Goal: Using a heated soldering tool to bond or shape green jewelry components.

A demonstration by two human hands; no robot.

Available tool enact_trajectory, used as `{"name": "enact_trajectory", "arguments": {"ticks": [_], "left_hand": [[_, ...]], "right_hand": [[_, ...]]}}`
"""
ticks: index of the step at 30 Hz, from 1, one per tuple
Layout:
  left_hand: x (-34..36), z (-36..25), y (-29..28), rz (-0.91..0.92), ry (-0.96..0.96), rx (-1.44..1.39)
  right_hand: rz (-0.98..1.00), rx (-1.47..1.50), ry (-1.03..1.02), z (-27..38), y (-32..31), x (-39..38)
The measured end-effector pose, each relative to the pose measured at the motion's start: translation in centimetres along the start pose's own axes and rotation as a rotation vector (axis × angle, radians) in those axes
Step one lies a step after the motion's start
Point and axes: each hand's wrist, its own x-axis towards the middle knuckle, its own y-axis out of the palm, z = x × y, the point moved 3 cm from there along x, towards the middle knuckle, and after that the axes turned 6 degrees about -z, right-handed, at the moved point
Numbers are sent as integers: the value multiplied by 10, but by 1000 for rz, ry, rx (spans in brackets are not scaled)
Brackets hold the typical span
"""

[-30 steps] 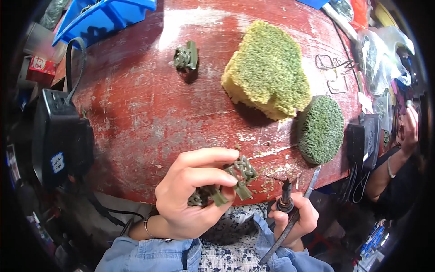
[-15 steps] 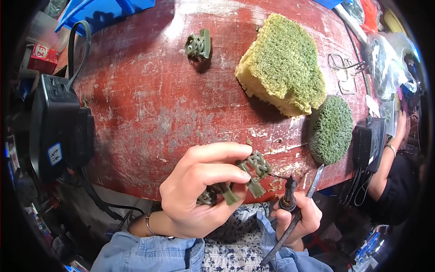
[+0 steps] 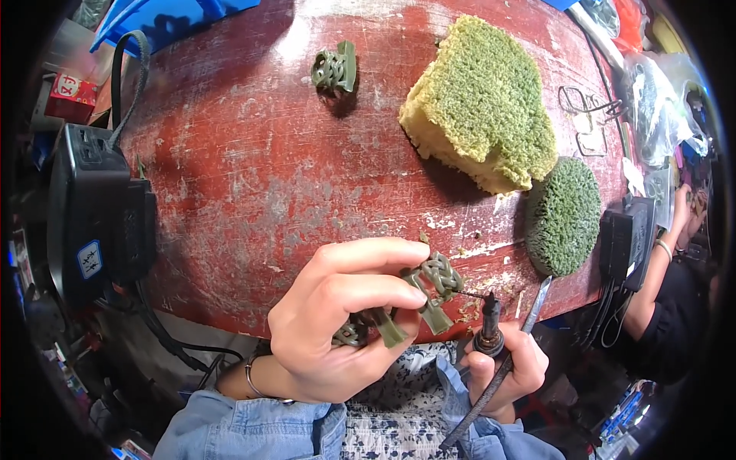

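My left hand [image 3: 330,326] is closed around carved green wax pieces. Between thumb and fingers sits an openwork, braided-looking wax piece [image 3: 440,277] with a flat tab; another wax piece [image 3: 354,331] shows lower, by the palm. In my right hand [image 3: 523,364] is a dark pen-shaped tool [image 3: 488,331], whose thin wire tip reaches the near side of the upper piece. That hand also grips a slender metal tool [image 3: 536,305] with a flat blade end and a textured shaft. Farther off, a similar green wax piece [image 3: 334,70] rests on the red table [image 3: 222,207].
A yellow-green sponge block [image 3: 491,100] and an oval dark green sponge [image 3: 566,218] lie to the right. Black power boxes stand at left [image 3: 100,207] and right [image 3: 627,238], with cables. A blue bin [image 3: 169,23] is at far left. Another person's arm [image 3: 652,280] is at right.
The wire tip has shifted slightly upward against the wax piece. Both hands keep their grips. The whole view has moved a little.
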Motion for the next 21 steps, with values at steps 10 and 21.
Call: {"name": "enact_trajectory", "arguments": {"ticks": [10, 21], "left_hand": [[-3, 2, 0, -19, -36, -37], [-2, 2, 0, -18, -57, -48]], "right_hand": [[8, 1, 6, 2, 1, 1], [-30, 43, 72, -2, 2, -3]]}}
